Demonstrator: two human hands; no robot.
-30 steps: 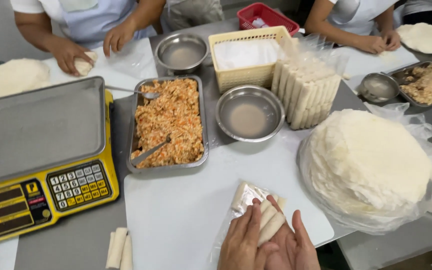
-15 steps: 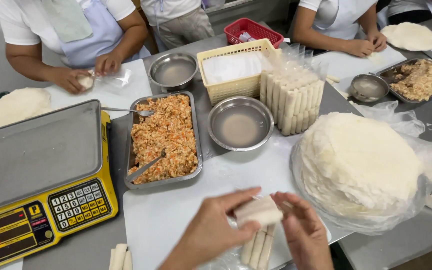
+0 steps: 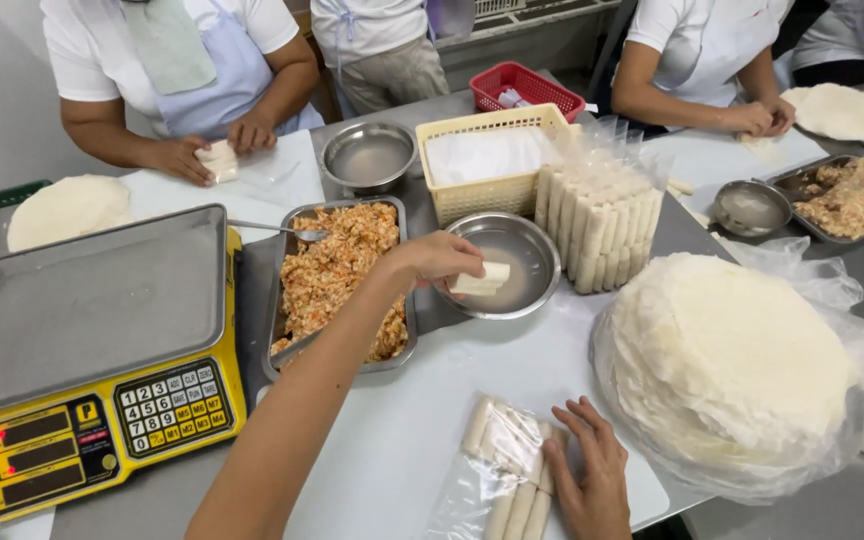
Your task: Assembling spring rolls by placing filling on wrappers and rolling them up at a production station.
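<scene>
My left hand (image 3: 434, 259) reaches forward and holds a white rolled spring roll (image 3: 482, 279) over the round steel bowl (image 3: 530, 243) in the middle of the table. My right hand (image 3: 586, 472) rests flat near the front edge on a clear plastic bag of rolled spring rolls (image 3: 500, 462). The bag lies on a white board (image 3: 382, 430). Left of the bowl stands a steel tray of orange shredded filling (image 3: 337, 270) with a spoon (image 3: 274, 229) in it.
A yellow scale with a steel pan (image 3: 82, 330) sits at left. A stack of round wrappers in plastic (image 3: 732, 360) lies at right. Bagged upright rolls (image 3: 597, 225), a yellow basket (image 3: 492, 160), a red basket (image 3: 524, 88) and another steel bowl (image 3: 367, 155) stand behind. Other people work across the table.
Both hands held a roll together over the bag near the front edge. Now my left hand has carried the roll forward to the steel bowl, while my right hand dropped onto the bag.
</scene>
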